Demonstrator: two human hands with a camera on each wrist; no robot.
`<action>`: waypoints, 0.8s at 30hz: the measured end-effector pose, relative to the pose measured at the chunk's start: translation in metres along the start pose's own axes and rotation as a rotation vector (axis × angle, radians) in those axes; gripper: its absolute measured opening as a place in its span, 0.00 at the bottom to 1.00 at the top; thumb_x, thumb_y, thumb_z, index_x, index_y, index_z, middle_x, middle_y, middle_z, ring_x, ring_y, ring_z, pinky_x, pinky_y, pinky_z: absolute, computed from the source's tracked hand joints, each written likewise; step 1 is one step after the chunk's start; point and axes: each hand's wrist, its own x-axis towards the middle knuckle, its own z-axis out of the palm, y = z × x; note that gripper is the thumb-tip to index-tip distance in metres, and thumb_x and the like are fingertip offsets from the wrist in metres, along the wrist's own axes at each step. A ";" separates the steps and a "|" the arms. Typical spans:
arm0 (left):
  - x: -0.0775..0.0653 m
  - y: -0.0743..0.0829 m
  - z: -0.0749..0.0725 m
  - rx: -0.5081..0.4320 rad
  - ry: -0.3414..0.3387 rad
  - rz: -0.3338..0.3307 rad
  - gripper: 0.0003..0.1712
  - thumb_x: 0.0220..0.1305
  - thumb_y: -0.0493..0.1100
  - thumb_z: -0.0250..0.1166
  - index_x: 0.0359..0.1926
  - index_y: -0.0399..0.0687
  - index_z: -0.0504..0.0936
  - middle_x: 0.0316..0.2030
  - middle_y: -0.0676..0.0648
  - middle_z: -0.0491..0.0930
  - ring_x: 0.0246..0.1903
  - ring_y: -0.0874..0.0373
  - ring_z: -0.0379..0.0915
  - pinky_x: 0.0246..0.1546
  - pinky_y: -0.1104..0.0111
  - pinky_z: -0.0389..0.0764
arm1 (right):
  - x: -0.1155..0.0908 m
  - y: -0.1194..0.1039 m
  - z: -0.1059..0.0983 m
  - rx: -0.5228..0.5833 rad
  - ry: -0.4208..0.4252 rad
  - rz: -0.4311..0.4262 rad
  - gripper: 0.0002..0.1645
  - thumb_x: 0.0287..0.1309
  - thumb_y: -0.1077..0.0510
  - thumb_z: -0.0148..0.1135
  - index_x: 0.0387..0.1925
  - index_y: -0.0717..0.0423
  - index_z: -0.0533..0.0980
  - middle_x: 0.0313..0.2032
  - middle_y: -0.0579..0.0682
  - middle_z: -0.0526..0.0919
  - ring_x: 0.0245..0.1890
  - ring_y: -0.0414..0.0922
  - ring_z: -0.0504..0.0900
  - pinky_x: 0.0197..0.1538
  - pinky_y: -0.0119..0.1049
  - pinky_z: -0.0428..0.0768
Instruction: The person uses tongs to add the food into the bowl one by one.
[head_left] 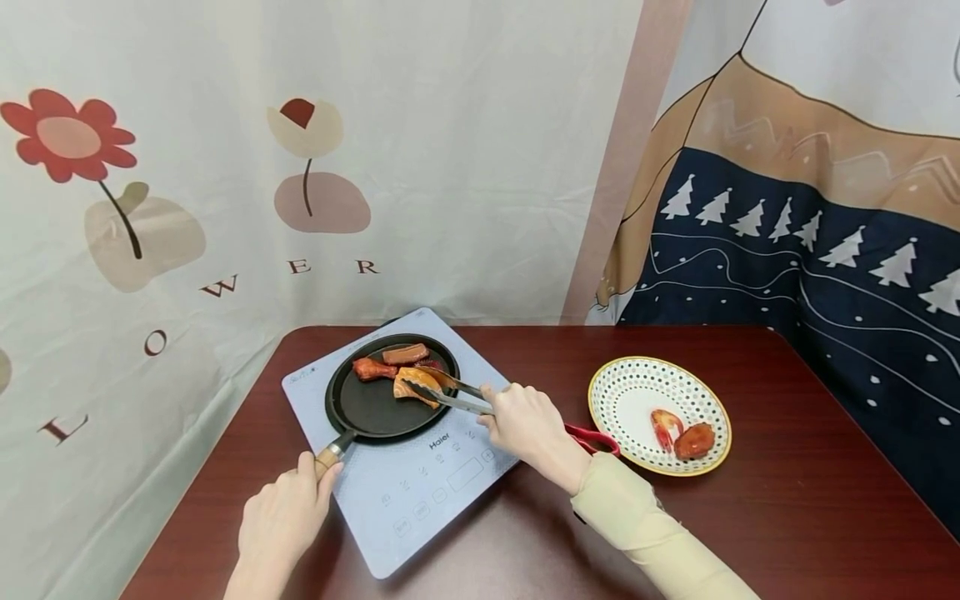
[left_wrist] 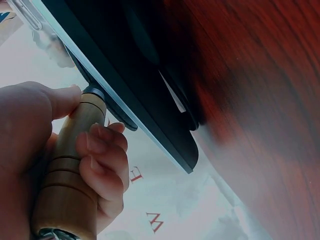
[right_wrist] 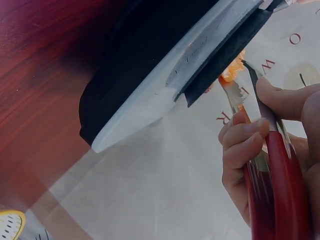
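My left hand (head_left: 283, 508) grips the wooden handle (left_wrist: 72, 160) of a round black frying pan (head_left: 375, 417). Metal tongs with red handles (right_wrist: 285, 185) are held in my right hand (head_left: 528, 425), thumb on one arm and fingers curled round the other. The tong tips are at an orange-yellow piece of food (head_left: 408, 383) in the pan; how firmly they clasp it I cannot tell. Beside that piece lie a reddish drumstick (head_left: 371, 369) and a sausage-like piece (head_left: 405, 354). Some dark red food behind the tongs is partly hidden.
Under the pan, a pale blue induction cooktop (head_left: 405, 525) sits at an angle on the dark red table (head_left: 555, 533). To the right stands a dotted, yellow-rimmed plate (head_left: 626, 383) with a shrimp-like piece (head_left: 663, 427) and a browned piece (head_left: 694, 442). Printed curtains (head_left: 465, 167) hang behind.
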 end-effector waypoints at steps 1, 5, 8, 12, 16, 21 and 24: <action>0.000 0.000 0.000 0.000 0.001 0.000 0.24 0.69 0.56 0.52 0.35 0.35 0.67 0.17 0.39 0.73 0.18 0.42 0.73 0.16 0.54 0.68 | 0.000 0.000 0.001 -0.005 0.005 -0.002 0.19 0.51 0.46 0.68 0.41 0.51 0.78 0.17 0.50 0.76 0.11 0.44 0.70 0.14 0.35 0.67; -0.001 0.000 0.000 -0.001 0.008 0.001 0.24 0.69 0.56 0.52 0.34 0.35 0.67 0.17 0.40 0.73 0.17 0.42 0.73 0.16 0.55 0.68 | 0.000 0.000 0.004 -0.015 0.011 -0.003 0.21 0.51 0.45 0.68 0.45 0.51 0.79 0.19 0.50 0.78 0.12 0.44 0.71 0.14 0.35 0.67; -0.001 0.000 0.000 0.002 0.012 0.004 0.24 0.69 0.56 0.52 0.34 0.36 0.67 0.17 0.40 0.72 0.17 0.43 0.73 0.16 0.55 0.68 | 0.000 -0.001 0.004 -0.015 0.023 -0.002 0.23 0.51 0.45 0.68 0.47 0.52 0.79 0.20 0.50 0.79 0.13 0.45 0.73 0.15 0.36 0.68; -0.001 0.000 0.000 0.006 0.011 0.004 0.24 0.69 0.55 0.52 0.34 0.35 0.67 0.17 0.39 0.72 0.17 0.42 0.73 0.16 0.55 0.68 | 0.000 -0.001 0.000 -0.002 0.051 0.014 0.24 0.51 0.45 0.68 0.48 0.53 0.79 0.20 0.51 0.80 0.13 0.46 0.74 0.15 0.38 0.69; 0.000 -0.001 0.000 0.009 0.003 0.002 0.24 0.69 0.56 0.52 0.34 0.35 0.67 0.17 0.39 0.73 0.17 0.43 0.73 0.16 0.55 0.68 | -0.002 0.000 -0.005 0.012 0.059 0.032 0.24 0.51 0.45 0.68 0.47 0.52 0.79 0.21 0.51 0.80 0.14 0.47 0.75 0.15 0.38 0.69; 0.000 -0.001 0.001 0.014 0.003 0.004 0.24 0.69 0.55 0.52 0.34 0.35 0.67 0.17 0.40 0.72 0.17 0.43 0.72 0.16 0.55 0.68 | -0.007 0.004 -0.008 0.019 0.057 0.046 0.24 0.51 0.45 0.68 0.47 0.52 0.78 0.21 0.50 0.79 0.15 0.46 0.75 0.16 0.38 0.70; -0.001 -0.001 0.001 0.012 0.012 0.008 0.23 0.69 0.55 0.53 0.34 0.35 0.67 0.17 0.39 0.72 0.17 0.43 0.72 0.16 0.55 0.68 | -0.011 0.008 -0.009 0.015 0.074 0.050 0.22 0.50 0.45 0.69 0.43 0.51 0.77 0.19 0.49 0.77 0.14 0.45 0.74 0.16 0.38 0.69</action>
